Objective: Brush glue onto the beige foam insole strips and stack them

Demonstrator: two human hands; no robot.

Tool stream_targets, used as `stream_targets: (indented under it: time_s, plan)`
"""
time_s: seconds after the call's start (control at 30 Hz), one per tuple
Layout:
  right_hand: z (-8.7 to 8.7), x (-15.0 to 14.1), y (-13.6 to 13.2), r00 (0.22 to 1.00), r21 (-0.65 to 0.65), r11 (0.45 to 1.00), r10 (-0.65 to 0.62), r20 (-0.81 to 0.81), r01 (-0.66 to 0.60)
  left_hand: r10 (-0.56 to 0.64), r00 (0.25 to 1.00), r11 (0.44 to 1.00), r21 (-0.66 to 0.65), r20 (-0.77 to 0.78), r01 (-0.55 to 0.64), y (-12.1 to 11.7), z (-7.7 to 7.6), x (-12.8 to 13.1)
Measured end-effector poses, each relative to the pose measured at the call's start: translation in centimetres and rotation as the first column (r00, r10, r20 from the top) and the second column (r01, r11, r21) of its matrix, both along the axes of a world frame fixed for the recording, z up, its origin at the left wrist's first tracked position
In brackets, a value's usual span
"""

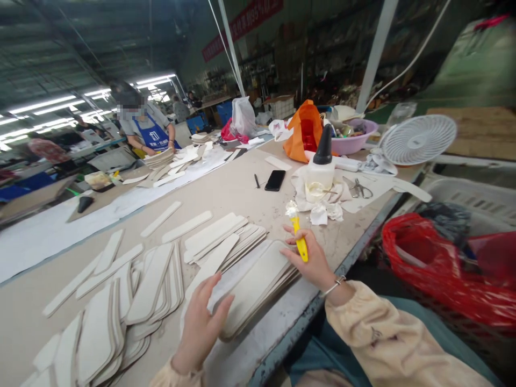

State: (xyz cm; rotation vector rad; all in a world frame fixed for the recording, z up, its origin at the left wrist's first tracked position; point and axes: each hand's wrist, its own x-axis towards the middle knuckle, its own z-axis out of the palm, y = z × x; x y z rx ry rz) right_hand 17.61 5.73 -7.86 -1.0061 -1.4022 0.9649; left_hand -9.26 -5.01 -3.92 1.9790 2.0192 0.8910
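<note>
My right hand (312, 258) is closed around the yellow handle of a glue brush (300, 239), its bristles coated in white paste and pointing away from me. Its fingertips are close to the far end of a stack of long, round-cornered pale panels (258, 287). By the near end of that stack, my left hand (205, 322) is open, thumb and fingers apart. Left of it lie overlapping heaps of similar panels (151, 285). Another pile of narrow strips (217, 236) sits beyond the stack.
A white glue bottle with a black cone top (322, 156) stands on crumpled cloth beside scissors (360, 189). A black phone (275, 180), orange bag (304, 131), purple basin (355, 137) and white fan (419, 140) are farther back. A co-worker in a blue apron (153, 131) handles panels across the table.
</note>
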Motion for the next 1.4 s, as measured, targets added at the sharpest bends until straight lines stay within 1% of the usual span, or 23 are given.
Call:
stream_targets:
  time_s: [0.07, 0.13, 0.2, 0.27, 0.33, 0.4, 0.47, 0.53, 0.63, 0.73, 0.83, 0.9, 1.1, 1.23, 1.33, 1.4]
  plan:
    - [0.9, -0.1, -0.1, 0.998, -0.006, 1.000, 0.020, -0.063, -0.021, -0.055, 0.993, 0.994, -0.093, 0.105, 0.065, 1.9, 1.1, 1.2]
    - [1.8, 0.0, -0.1, 0.993, -0.005, 0.999, 0.046, -0.107, -0.046, -0.088, 0.965, 0.971, -0.195, 0.245, 0.138, 3.5, 2.2, 2.4]
    - [2.8, 0.3, 0.1, 0.987, 0.001, 0.997, 0.077, -0.143, -0.078, -0.076, 0.912, 0.928, -0.306, 0.404, 0.213, 4.5, 3.1, 3.7]
    - [3.7, 0.6, 0.5, 0.978, 0.012, 0.995, 0.099, -0.183, -0.099, -0.033, 0.859, 0.889, -0.378, 0.512, 0.260, 4.9, 3.7, 4.8]
    - [4.5, 0.9, 1.0, 0.966, 0.023, 0.994, 0.113, -0.234, -0.111, -0.004, 0.832, 0.879, -0.395, 0.554, 0.267, 4.7, 3.8, 5.6]
    - [5.1, 1.1, 1.5, 0.947, 0.027, 0.991, 0.134, -0.291, -0.132, 0.043, 0.789, 0.892, -0.380, 0.612, 0.246, 4.1, 3.6, 6.5]
    - [5.4, 1.2, 1.9, 0.930, 0.021, 0.987, 0.159, -0.330, -0.162, 0.107, 0.707, 0.906, -0.362, 0.699, 0.221, 3.3, 3.1, 7.6]
    - [5.3, 1.1, 2.1, 0.936, 0.006, 0.990, 0.133, -0.325, -0.139, 0.152, 0.623, 0.920, -0.340, 0.768, 0.195, 2.6, 2.4, 8.9]
    - [4.7, 0.9, 2.1, 0.949, -0.027, 0.999, 0.037, -0.312, -0.047, 0.176, 0.557, 0.938, -0.310, 0.811, 0.154, 1.9, 1.3, 11.3]
    - [4.0, 1.1, 2.0, 0.932, -0.054, 0.998, 0.007, -0.364, -0.029, 0.213, 0.482, 0.943, -0.308, 0.850, 0.126, 1.6, 0.4, 13.6]
    - [3.8, 1.9, 2.0, 0.927, -0.074, 0.997, -0.037, -0.372, 0.010, 0.237, 0.403, 0.939, -0.315, 0.884, 0.139, 1.7, -0.1, 15.4]
    - [3.8, 2.6, 2.0, 0.934, -0.077, 0.996, -0.066, -0.350, 0.042, 0.249, 0.370, 0.933, -0.325, 0.895, 0.156, 1.9, -0.3, 16.3]
    - [3.7, 4.2, 2.3, 0.944, -0.082, 0.992, -0.112, -0.312, 0.091, 0.255, 0.353, 0.928, -0.331, 0.900, 0.174, 2.5, -0.5, 17.9]
    - [3.4, 4.8, 2.4, 0.950, -0.067, 0.993, -0.113, -0.292, 0.097, 0.275, 0.273, 0.926, -0.330, 0.922, 0.182, 2.7, -0.4, 18.8]
    - [3.1, 5.0, 2.5, 0.945, -0.066, 0.992, -0.123, -0.303, 0.108, 0.319, 0.206, 0.897, -0.365, 0.925, 0.250, 2.3, -0.3, 19.1]
    - [2.8, 5.0, 2.8, 0.930, -0.078, 0.988, -0.150, -0.335, 0.132, 0.341, 0.175, 0.873, -0.380, 0.924, 0.307, 1.8, -0.5, 19.2]
